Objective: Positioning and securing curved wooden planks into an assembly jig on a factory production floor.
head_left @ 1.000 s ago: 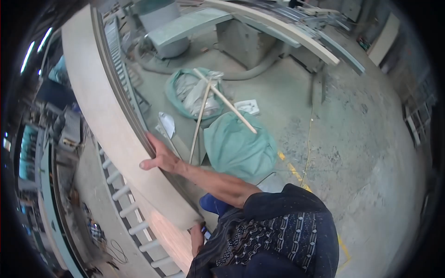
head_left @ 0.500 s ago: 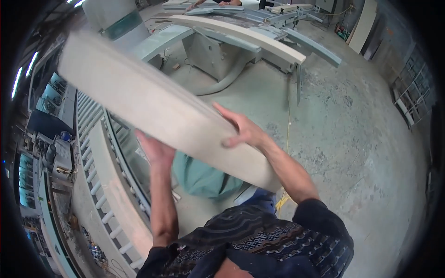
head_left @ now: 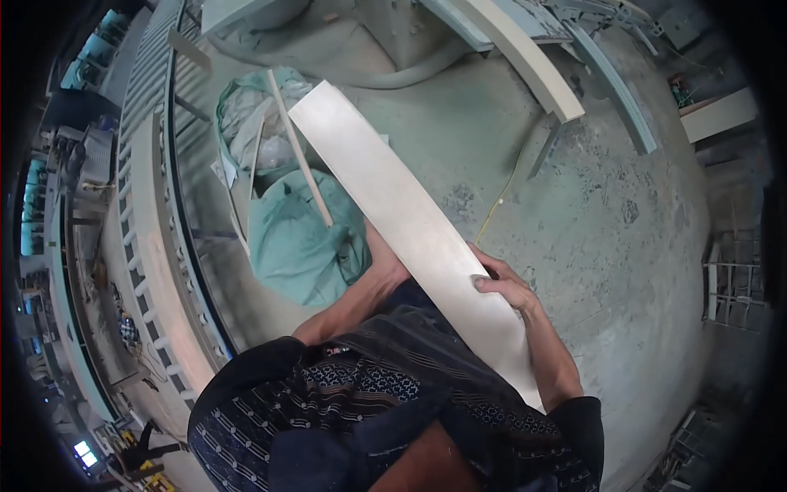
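Note:
A long, pale cream board (head_left: 410,205) lies slantwise in front of me, its far end up and to the left and its near end close by my right forearm. My right hand (head_left: 504,283) grips its right edge, thumb on the broad upper face and fingers passing over the edge. From the left, my left hand (head_left: 385,256) comes under the opposite edge and supports the board. The board hides most of the left fingers.
Left of the board are a green sack (head_left: 307,246) and an open bag (head_left: 262,135) with thin wooden strips. A roller conveyor (head_left: 135,221) runs along the left, a long board (head_left: 168,271) on it. Beams (head_left: 529,61) jut out at the upper right; a metal rack (head_left: 734,283) stands far right.
The board has come down and closer to my body, its far end swinging right. Both hands have kept hold of it. My view has turned downward, bringing the open bag into sight.

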{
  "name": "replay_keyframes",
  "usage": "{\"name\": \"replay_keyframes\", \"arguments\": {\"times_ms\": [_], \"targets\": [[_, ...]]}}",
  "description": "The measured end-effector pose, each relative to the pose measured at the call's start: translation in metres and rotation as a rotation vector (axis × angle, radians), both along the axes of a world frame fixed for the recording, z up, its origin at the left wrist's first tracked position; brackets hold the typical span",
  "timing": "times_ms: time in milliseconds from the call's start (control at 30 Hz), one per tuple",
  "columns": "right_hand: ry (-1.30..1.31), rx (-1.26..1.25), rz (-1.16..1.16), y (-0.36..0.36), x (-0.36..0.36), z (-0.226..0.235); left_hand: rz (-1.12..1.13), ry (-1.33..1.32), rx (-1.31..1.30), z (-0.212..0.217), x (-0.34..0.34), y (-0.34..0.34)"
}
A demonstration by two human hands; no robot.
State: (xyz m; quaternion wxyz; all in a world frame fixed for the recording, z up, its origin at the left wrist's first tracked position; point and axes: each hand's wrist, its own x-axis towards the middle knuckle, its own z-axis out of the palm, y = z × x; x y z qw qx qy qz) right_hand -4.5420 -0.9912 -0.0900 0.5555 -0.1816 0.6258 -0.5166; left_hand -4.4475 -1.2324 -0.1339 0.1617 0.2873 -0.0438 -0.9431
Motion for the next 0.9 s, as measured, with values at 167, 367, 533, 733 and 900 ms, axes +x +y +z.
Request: {"name": "replay_keyframes", "arguments": {"times_ms": [167, 367, 533, 733, 900], "targets": [[-0.048, -0.008, -0.042, -0.007, -0.055, -0.011, 0.007, 0.030, -0.002, -0.013, -0.069, -0.009], [-0.026, 0.026, -0.098, -0.047, -0.157, 0.002, 0.002, 0.022, -0.033, 0.000, -0.186, -0.045], [0.131, -0.018, -0.193, -0.105, -0.262, -0.011, -0.078, 0.142, -0.038, 0.003, -0.296, -0.106], [0.108, -0.069, -0.265, -0.167, -0.372, 0.006, -0.177, 0.067, -0.110, 0.026, -0.420, -0.179], [0.120, -0.011, -0.305, -0.209, -0.448, 0.023, -0.234, 0.070, -0.156, 0.035, -0.507, -0.221]]}}
